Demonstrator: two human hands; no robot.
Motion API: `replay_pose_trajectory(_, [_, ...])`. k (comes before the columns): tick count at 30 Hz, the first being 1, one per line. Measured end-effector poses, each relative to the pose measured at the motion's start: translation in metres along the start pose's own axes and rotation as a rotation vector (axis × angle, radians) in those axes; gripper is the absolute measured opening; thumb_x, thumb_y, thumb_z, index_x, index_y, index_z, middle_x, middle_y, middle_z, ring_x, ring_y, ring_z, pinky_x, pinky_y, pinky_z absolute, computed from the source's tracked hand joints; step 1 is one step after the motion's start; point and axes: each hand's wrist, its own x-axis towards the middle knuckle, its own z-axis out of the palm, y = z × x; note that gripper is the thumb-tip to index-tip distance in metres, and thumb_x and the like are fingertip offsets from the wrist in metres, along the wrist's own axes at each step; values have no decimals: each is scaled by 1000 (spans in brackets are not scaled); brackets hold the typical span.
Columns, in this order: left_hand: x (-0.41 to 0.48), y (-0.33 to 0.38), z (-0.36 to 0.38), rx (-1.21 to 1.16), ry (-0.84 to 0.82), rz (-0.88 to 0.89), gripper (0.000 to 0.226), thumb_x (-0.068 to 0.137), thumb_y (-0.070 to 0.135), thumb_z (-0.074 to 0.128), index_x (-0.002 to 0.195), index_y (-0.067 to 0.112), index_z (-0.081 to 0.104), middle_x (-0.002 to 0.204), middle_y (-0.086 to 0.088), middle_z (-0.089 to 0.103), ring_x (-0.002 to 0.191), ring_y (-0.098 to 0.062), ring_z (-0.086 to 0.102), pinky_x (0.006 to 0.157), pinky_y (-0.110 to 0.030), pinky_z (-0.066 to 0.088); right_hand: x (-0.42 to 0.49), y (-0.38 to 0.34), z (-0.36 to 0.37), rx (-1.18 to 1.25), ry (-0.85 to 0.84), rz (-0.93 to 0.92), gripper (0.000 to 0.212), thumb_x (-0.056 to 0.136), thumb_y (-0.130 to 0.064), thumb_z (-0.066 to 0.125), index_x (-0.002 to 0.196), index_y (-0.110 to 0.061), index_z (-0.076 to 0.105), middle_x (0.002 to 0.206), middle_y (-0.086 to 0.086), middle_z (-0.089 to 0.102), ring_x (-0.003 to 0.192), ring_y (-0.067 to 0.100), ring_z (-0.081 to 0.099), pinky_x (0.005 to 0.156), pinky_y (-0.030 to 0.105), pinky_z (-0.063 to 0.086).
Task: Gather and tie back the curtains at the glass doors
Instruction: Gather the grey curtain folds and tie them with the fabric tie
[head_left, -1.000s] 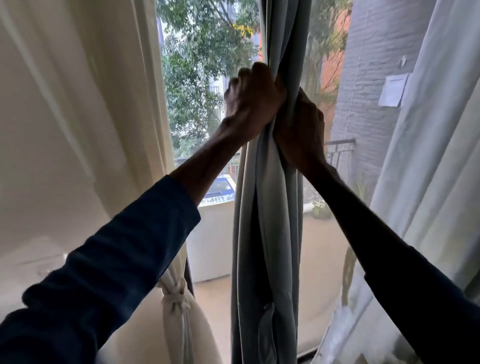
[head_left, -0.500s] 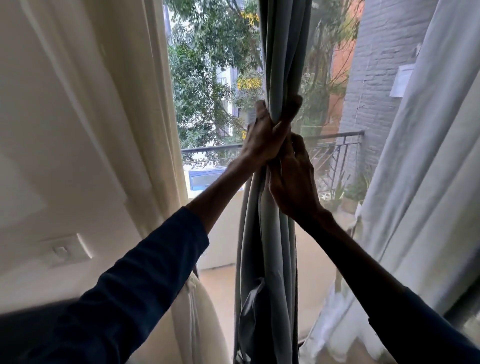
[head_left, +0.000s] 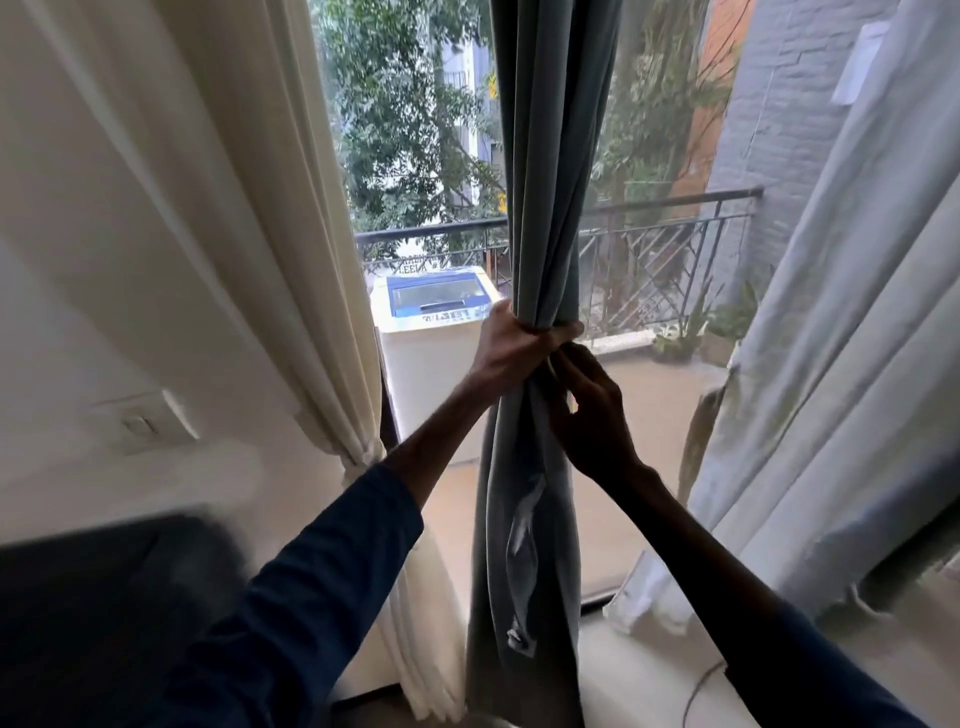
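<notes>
A grey curtain (head_left: 545, 156) hangs bunched into a narrow column in front of the glass door. My left hand (head_left: 511, 351) grips the bundle at waist height, fingers wrapped round it. Just below, my right hand (head_left: 589, 415) pinches the folds with thumb and fingers. A pale strip of fabric (head_left: 522, 551) dangles against the lower part of the bundle. At the left a cream curtain (head_left: 249, 208) is tied back (head_left: 363, 452). A sheer white curtain (head_left: 841, 338) hangs loose at the right.
Through the glass a balcony holds a white washing machine (head_left: 431, 332) with a blue lid, a black railing (head_left: 675, 244) and potted plants (head_left: 691, 332). A wall switch (head_left: 140, 423) sits at the left, with a dark blurred object (head_left: 104, 597) below it.
Both hands have slid down the grey curtain from up high to waist height. My head has tilted down, bringing the washing machine and floor into view.
</notes>
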Motion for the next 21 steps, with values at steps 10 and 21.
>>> replay_pose_trajectory(10, [-4, -46, 11, 51, 213, -51, 31, 58, 34, 85, 78, 12, 72, 75, -6, 74, 66, -14, 68, 58, -41, 58, -73, 20, 2, -28, 123, 302, 14, 89, -21, 79, 98, -13, 73, 95, -3, 70, 86, 10, 67, 67, 25, 53])
replay_pose_trajectory(21, [5, -72, 26, 104, 205, 99, 33, 69, 40, 83, 89, 17, 71, 79, 2, 73, 74, -13, 72, 64, -39, 59, -99, 43, 24, 53, -206, 649, 27, 86, -47, 72, 76, -22, 71, 67, -3, 71, 63, -3, 64, 61, 29, 48])
